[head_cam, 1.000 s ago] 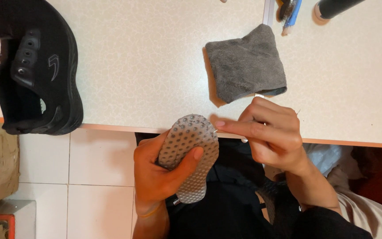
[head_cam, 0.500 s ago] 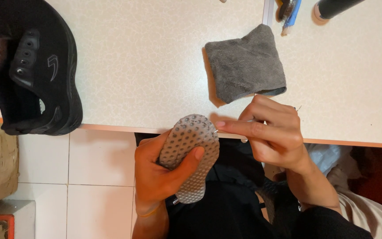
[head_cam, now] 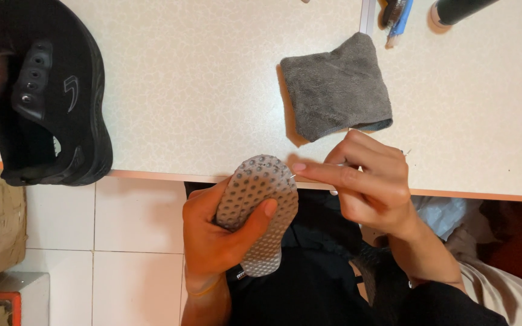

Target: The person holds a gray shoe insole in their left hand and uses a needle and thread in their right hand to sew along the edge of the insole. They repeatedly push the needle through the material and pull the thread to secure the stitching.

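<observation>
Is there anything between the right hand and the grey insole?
Nothing visible. The right hand points its index finger at the toe end of the grey insole, which the left hand holds; only a thin pin-like tip lies there.

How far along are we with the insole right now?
Done: the grey insole is out of the black shoe, which lies on the table. In hand: the left hand grips the insole while the right hand works at its tip. Left: the folded grey cloth lies untouched.
</observation>
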